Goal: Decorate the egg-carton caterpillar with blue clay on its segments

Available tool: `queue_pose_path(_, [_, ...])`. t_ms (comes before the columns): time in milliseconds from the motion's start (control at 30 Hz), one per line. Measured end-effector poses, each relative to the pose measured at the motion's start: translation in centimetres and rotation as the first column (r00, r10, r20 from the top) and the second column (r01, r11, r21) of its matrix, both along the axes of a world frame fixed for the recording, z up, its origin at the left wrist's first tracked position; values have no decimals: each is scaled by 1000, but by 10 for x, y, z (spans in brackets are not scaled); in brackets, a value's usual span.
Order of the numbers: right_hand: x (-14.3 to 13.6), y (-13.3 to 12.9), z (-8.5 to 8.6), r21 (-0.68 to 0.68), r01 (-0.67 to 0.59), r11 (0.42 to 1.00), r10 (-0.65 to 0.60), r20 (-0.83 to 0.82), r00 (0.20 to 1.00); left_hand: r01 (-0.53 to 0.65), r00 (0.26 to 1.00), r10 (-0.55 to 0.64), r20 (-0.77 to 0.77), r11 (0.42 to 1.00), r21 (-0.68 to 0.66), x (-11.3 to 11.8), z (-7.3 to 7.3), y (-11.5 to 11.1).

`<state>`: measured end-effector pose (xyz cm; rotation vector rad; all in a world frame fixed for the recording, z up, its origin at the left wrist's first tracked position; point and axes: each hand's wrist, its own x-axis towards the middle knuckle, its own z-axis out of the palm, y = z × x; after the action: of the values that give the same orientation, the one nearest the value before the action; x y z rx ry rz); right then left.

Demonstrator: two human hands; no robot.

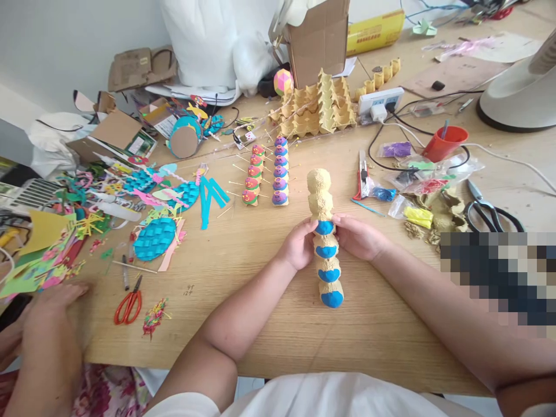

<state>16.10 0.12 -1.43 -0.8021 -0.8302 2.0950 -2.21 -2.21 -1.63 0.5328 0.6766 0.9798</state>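
Note:
A long egg-carton strip [327, 240] covered in tan clay stands out in front of me, its bumps in a row. Blue patches mark the four nearer bumps, while the two far ones are plain tan. My left hand [300, 244] grips the strip's left side near the farthest blue patch. On the opposite side my right hand [357, 236] holds it with thumb and fingers. Beyond them stand a red and green caterpillar strip [252, 176] and a purple and blue one [281, 172], both with thin sticks at the sides.
Red-handled scissors [128, 306] and a small colourful pile [154, 317] lie at left, near another person's arm [52, 336]. Blue woven discs [155, 239] sit beyond. At right are a red cup [446, 143], clay packets [417, 216], black-handled scissors [489, 208] and a cutter [362, 175].

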Motion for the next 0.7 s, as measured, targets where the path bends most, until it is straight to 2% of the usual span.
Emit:
queue_pose_path(333, [-7,-1,1,-47,80,996,-79,24,997,-36,999,39,27,995,-95,2,1,0])
queue_pose_path(700, [-4,-2,0,-10,40,999,-41,-14,999,-5,999,3,-46,999,-37,1,-2,0])
